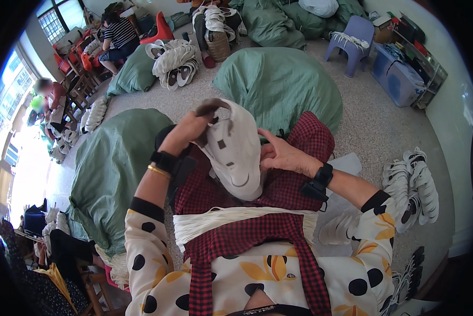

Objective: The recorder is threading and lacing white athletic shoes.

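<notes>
A white shoe (231, 150) is held over my lap, toe toward me, its brown-lined collar up and away. My left hand (191, 128) is closed on the collar at the heel end. At the shoe's right side is my right hand (290, 156), fingers bent against the edge with the index finger raised higher. Whether a lace lies between those fingers is hidden. A bundle of white shoelaces (241, 220) stretches across my lap on the red and black checked apron (247, 237).
Big green sacks (281, 79) stand in front, with another green sack (118, 163) to my left. Strung white shoes (411, 184) sit on the floor at right. Beyond are a purple chair (352, 42), a plastic bin (397, 76) and people seated at far left.
</notes>
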Tool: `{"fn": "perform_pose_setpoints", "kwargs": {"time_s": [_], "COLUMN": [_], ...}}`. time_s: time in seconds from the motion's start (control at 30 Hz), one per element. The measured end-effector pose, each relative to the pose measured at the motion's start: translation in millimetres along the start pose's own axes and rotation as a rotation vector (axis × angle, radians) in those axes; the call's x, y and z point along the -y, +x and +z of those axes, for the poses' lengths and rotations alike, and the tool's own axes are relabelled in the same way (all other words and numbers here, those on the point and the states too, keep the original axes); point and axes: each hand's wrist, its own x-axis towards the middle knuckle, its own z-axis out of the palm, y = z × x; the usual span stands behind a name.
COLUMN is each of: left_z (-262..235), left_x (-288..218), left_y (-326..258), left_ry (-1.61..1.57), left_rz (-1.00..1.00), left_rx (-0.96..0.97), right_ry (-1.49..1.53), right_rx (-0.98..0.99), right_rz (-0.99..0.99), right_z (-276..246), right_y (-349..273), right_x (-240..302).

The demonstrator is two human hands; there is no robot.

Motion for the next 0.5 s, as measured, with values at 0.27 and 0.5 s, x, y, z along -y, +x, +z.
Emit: {"fn": "perform_pose_setpoints", "kwargs": {"time_s": [0.27, 0.5], "left_z": [23, 40], "left_x": [-24, -1], "left_y": [26, 50], "left_ry": [0.41, 0.35], "left_rz": [-0.282, 0.009], "left_rx": [0.093, 0.097], "right_ry": [-0.403, -0.546], "right_rx": [-0.171, -0.336], "right_rz": [0.148, -0.216], "right_z": [5, -14], "right_y": [2, 9], "right_x": [28, 33]}}
